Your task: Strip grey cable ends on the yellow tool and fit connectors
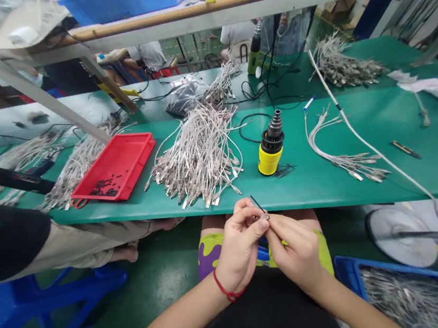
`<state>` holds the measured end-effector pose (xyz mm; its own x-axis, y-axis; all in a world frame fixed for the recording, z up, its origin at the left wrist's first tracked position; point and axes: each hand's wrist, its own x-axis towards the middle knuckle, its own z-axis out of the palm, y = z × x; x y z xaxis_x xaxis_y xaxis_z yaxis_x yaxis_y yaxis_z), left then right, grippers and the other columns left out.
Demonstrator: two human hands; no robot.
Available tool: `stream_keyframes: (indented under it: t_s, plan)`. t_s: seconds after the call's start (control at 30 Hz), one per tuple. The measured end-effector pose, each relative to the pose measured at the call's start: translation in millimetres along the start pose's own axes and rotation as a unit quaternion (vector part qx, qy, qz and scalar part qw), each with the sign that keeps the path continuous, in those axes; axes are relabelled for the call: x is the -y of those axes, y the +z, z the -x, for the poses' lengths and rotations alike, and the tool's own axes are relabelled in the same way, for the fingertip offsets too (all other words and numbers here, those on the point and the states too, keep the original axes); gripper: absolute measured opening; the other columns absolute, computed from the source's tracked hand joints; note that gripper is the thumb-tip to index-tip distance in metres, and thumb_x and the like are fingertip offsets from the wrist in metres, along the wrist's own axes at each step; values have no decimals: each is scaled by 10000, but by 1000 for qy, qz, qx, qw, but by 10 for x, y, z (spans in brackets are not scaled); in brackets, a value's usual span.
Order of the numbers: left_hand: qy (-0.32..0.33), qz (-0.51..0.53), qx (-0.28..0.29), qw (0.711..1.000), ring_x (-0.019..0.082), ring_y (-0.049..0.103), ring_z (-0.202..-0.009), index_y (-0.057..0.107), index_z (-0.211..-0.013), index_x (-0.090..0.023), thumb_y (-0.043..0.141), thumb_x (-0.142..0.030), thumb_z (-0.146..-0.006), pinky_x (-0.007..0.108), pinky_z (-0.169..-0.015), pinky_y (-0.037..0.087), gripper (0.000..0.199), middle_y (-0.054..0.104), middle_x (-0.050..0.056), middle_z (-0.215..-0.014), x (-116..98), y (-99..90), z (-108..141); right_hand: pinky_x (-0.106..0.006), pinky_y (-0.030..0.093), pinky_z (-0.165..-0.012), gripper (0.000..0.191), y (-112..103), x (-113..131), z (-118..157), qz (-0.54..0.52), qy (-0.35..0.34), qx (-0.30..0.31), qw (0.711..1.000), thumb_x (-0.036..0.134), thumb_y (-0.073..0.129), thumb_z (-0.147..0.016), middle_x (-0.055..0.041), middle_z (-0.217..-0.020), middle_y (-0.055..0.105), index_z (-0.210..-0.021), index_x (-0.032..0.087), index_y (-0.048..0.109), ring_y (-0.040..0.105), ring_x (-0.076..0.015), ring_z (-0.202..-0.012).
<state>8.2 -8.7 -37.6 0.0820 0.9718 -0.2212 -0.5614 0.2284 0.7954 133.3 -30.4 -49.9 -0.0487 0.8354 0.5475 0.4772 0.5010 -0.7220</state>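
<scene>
The left hand [240, 241] and right hand [296, 247] meet at six o'clock, just off the near edge of the green counter [306, 190]; the left fingers pinch a thin black tube [256, 203], its free end pointing up toward eleven o'clock; the right fingers press together against the same spot. The heap of white USB cables [200, 155] lies at eleven o'clock; the yellow heat gun [269, 155] stands nozzle-up at one; the red tray [117, 166], holding small black pieces [104, 188], sits at ten.
</scene>
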Motion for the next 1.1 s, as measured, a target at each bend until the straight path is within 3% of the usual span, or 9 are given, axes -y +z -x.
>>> stream_keyframes:
  t_s: [0.13, 0.3, 0.53, 0.7, 0.87, 1.0, 1.1]
  plan:
    - [-21, 15, -7, 1000, 145, 534, -1028, 794, -774, -200, 900, -200, -692, 216, -914, 466, 134, 507, 15, -1079, 37, 58, -57, -371, 612, -789, 302, 35, -23, -12, -22, 48, 17, 998, 94, 515, -964, -89, -966, 746, -1143, 247, 704, 731, -240, -878]
    - [-61, 50, -6, 997, 108, 540, -956, 798, -785, -189, 911, -176, -683, 185, -873, 478, 153, 506, 14, -1135, 92, 102, -65, -378, 565, -733, 168, 31, -97, 28, -1, 61, 29, 998, 152, 497, -973, -81, -864, 678, -1017, 217, 645, 677, -240, -791]
    - [-101, 88, 13, 991, 80, 515, -831, 783, -850, -186, 883, -178, -725, 151, -759, 465, 160, 511, 2, -992, 122, 101, -35, -348, 559, -699, 150, 64, -230, 87, 74, -11, -6, 997, 142, 510, -961, -68, -853, 713, -1046, 212, 613, 679, -217, -736]
    - [-103, 72, 75, 989, 145, 574, -930, 768, -915, -177, 814, -237, -791, 222, -866, 480, 146, 614, 40, -997, 55, 102, 33, -320, 586, -642, 203, 39, -247, 164, 58, -55, -14, 997, 110, 548, -939, -66, -815, 743, -1100, 187, 644, 714, -214, -689]
    - [-90, 107, 134, 981, 191, 627, -956, 729, -1082, -160, 702, -302, -883, 268, -895, 484, 245, 691, 76, -927, 4, 100, 126, -321, 634, -768, 411, 44, -248, 259, 56, -138, -61, 987, 46, 617, -884, -125, -982, 784, -1289, 112, 628, 764, -248, -857]
    - [-67, 122, 150, 979, 192, 628, -901, 692, -1074, -178, 624, -283, -958, 292, -884, 477, 171, 645, 35, -766, 16, 94, 167, -342, 641, -792, 444, 58, -236, 296, 32, -133, -44, 990, 55, 619, -883, -129, -1013, 784, -1324, 114, 621, 764, -259, -887]
    - [-61, 135, 153, 977, 192, 618, -863, 677, -1015, -189, 613, -262, -967, 325, -903, 469, 109, 615, 17, -711, 37, 87, 183, -333, 630, -746, 347, 58, -208, 304, 16, -132, -36, 991, 48, 619, -878, -119, -955, 776, -1214, 121, 660, 750, -233, -812]
